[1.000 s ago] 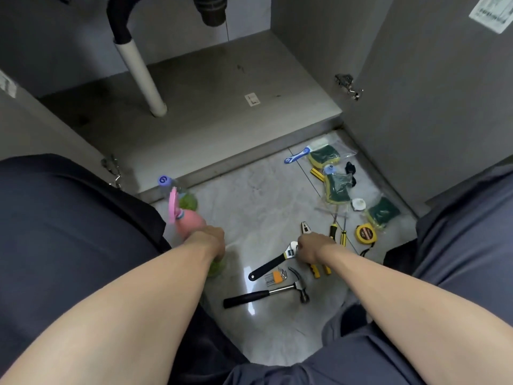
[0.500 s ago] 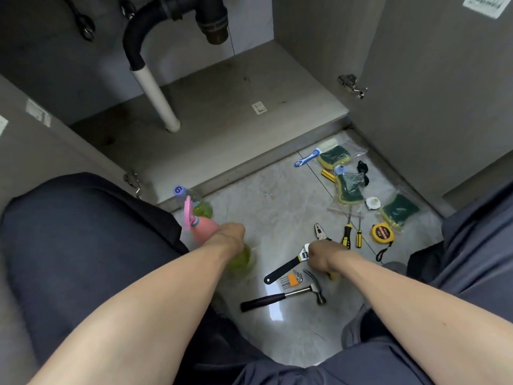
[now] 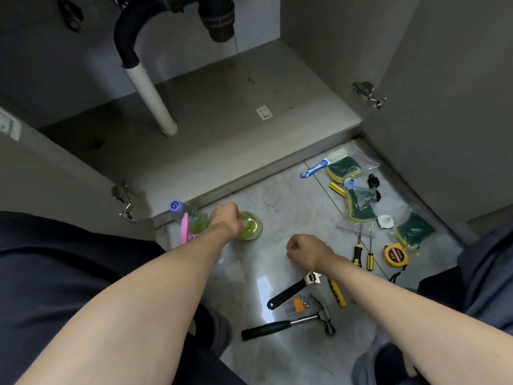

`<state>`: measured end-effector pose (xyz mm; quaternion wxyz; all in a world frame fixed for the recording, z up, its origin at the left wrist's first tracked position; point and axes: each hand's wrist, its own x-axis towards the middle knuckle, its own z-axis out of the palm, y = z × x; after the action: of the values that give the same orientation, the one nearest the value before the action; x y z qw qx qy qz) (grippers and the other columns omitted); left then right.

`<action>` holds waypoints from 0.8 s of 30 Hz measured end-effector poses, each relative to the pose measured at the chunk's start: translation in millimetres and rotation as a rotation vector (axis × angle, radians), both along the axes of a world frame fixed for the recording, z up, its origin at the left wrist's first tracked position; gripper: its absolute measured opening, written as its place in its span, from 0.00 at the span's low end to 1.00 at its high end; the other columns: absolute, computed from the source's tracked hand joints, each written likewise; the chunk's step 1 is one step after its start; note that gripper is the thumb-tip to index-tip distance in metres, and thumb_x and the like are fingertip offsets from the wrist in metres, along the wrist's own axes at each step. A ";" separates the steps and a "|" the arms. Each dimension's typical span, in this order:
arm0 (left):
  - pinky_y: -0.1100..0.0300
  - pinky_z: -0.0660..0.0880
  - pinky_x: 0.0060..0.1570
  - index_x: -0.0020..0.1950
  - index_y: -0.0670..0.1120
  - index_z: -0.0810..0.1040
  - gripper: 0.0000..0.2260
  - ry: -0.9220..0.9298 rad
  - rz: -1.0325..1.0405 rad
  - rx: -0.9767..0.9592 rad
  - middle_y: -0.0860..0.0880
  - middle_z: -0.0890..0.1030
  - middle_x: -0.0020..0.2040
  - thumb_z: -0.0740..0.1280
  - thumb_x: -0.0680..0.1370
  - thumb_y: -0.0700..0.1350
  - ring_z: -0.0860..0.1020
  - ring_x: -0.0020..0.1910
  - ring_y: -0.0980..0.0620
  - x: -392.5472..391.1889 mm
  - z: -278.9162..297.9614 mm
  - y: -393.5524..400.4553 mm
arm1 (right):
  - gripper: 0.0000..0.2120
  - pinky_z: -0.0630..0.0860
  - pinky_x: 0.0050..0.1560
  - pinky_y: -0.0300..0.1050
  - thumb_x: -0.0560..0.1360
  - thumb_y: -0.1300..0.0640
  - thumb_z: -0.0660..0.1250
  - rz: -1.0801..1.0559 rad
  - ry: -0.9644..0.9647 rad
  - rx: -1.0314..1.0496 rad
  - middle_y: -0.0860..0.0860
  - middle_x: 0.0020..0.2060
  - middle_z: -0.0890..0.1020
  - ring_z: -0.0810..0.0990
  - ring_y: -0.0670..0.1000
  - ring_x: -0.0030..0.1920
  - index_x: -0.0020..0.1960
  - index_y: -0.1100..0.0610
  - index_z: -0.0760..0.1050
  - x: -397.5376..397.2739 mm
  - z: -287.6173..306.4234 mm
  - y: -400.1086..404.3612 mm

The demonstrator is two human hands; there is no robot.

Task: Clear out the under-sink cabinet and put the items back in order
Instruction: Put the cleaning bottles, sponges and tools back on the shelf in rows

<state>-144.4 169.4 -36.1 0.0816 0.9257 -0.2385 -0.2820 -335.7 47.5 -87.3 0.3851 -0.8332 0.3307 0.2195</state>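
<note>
The under-sink cabinet floor [image 3: 222, 115] lies bare beneath a white drain pipe [image 3: 151, 98]. On the tiles in front of it, my left hand [image 3: 224, 222] grips the top of a round green bottle [image 3: 251, 227]. Just left of it stand a pink spray bottle [image 3: 184, 229] and a bottle with a blue cap [image 3: 175, 206]. My right hand [image 3: 304, 250] hovers curled over the floor with nothing visible in it, just above an adjustable wrench [image 3: 294, 290] and yellow-handled pliers [image 3: 337, 294].
A hammer [image 3: 288, 326] and hex keys [image 3: 298, 302] lie near my knees. To the right are two screwdrivers [image 3: 356, 252], a yellow tape measure [image 3: 395, 255], bagged sponges [image 3: 361, 207] and a blue scraper [image 3: 313, 168]. Open cabinet doors [image 3: 444, 107] flank both sides.
My left hand has moved the green bottle forward toward the cabinet edge. My right hand has come off the pliers and shifted left, curled. The view has tilted up.
</note>
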 end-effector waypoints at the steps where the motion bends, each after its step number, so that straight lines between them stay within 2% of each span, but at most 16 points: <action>1: 0.55 0.74 0.61 0.59 0.43 0.81 0.11 0.010 0.037 -0.039 0.40 0.80 0.60 0.67 0.77 0.43 0.78 0.61 0.41 3.4 -1.8 -2.4 | 0.09 0.76 0.54 0.47 0.76 0.54 0.65 -0.012 -0.015 0.008 0.51 0.55 0.82 0.79 0.53 0.55 0.54 0.53 0.79 9.2 0.0 -2.2; 6: 0.54 0.71 0.66 0.69 0.48 0.74 0.21 0.081 0.172 -0.155 0.42 0.78 0.64 0.70 0.77 0.50 0.75 0.65 0.41 14.2 -1.9 -8.4 | 0.10 0.77 0.59 0.48 0.75 0.54 0.67 -0.018 -0.089 0.022 0.52 0.56 0.83 0.80 0.55 0.57 0.55 0.52 0.80 62.4 7.7 -10.1; 8: 0.52 0.72 0.66 0.70 0.49 0.74 0.22 0.091 0.186 -0.147 0.42 0.78 0.65 0.70 0.77 0.51 0.76 0.64 0.41 23.1 4.2 -5.3 | 0.12 0.76 0.60 0.49 0.75 0.53 0.67 0.017 -0.120 0.004 0.53 0.57 0.83 0.80 0.56 0.59 0.58 0.52 0.79 86.8 14.4 -15.2; 11: 0.55 0.76 0.55 0.63 0.50 0.79 0.16 0.027 0.187 -0.018 0.43 0.80 0.60 0.69 0.75 0.50 0.79 0.57 0.42 40.6 21.7 7.1 | 0.17 0.76 0.61 0.47 0.74 0.55 0.69 0.033 -0.185 -0.029 0.53 0.59 0.82 0.80 0.56 0.60 0.63 0.53 0.77 122.5 26.1 -18.9; 14: 0.58 0.75 0.45 0.54 0.48 0.82 0.12 -0.148 0.275 0.130 0.44 0.83 0.51 0.66 0.73 0.47 0.81 0.51 0.43 52.2 35.5 27.2 | 0.20 0.75 0.58 0.44 0.72 0.53 0.71 0.032 -0.249 -0.012 0.51 0.56 0.82 0.80 0.54 0.58 0.63 0.53 0.77 150.9 34.7 -8.0; 16: 0.57 0.76 0.49 0.57 0.46 0.79 0.14 -0.174 0.423 0.224 0.44 0.83 0.51 0.67 0.73 0.48 0.81 0.54 0.43 51.8 32.4 45.3 | 0.21 0.76 0.59 0.46 0.71 0.51 0.71 0.041 -0.270 0.003 0.51 0.55 0.82 0.80 0.55 0.57 0.62 0.54 0.78 163.1 33.6 6.0; 18: 0.53 0.75 0.59 0.65 0.44 0.72 0.21 -0.115 0.603 0.234 0.41 0.78 0.62 0.68 0.76 0.51 0.77 0.63 0.41 45.1 18.2 61.2 | 0.19 0.77 0.58 0.49 0.72 0.51 0.70 0.045 -0.269 0.015 0.53 0.55 0.82 0.80 0.57 0.56 0.61 0.55 0.78 168.8 25.4 19.6; 20: 0.50 0.71 0.66 0.69 0.43 0.66 0.25 -0.026 0.703 0.186 0.39 0.73 0.68 0.68 0.77 0.52 0.73 0.68 0.40 35.7 2.5 69.1 | 0.17 0.77 0.56 0.48 0.74 0.52 0.68 0.034 -0.254 0.022 0.54 0.55 0.82 0.80 0.58 0.57 0.61 0.56 0.78 169.2 13.6 27.6; 22: 0.51 0.71 0.65 0.69 0.43 0.67 0.23 0.048 0.730 0.111 0.40 0.74 0.67 0.67 0.77 0.49 0.74 0.66 0.40 27.0 -10.6 70.9 | 0.12 0.77 0.57 0.48 0.75 0.56 0.68 -0.048 -0.250 0.064 0.55 0.54 0.84 0.81 0.58 0.57 0.58 0.54 0.80 168.3 3.3 29.9; 24: 0.52 0.71 0.60 0.65 0.43 0.72 0.17 0.013 0.792 0.043 0.39 0.77 0.62 0.66 0.77 0.45 0.76 0.62 0.39 21.3 -18.2 70.7 | 0.09 0.78 0.59 0.50 0.76 0.59 0.69 -0.168 -0.255 0.156 0.55 0.52 0.85 0.83 0.57 0.53 0.56 0.53 0.82 170.7 -1.1 29.9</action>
<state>-123.0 240.1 -54.4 0.1664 0.9457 0.1433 -0.2396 -165.0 77.4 -88.4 0.5044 -0.7913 0.3295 0.1043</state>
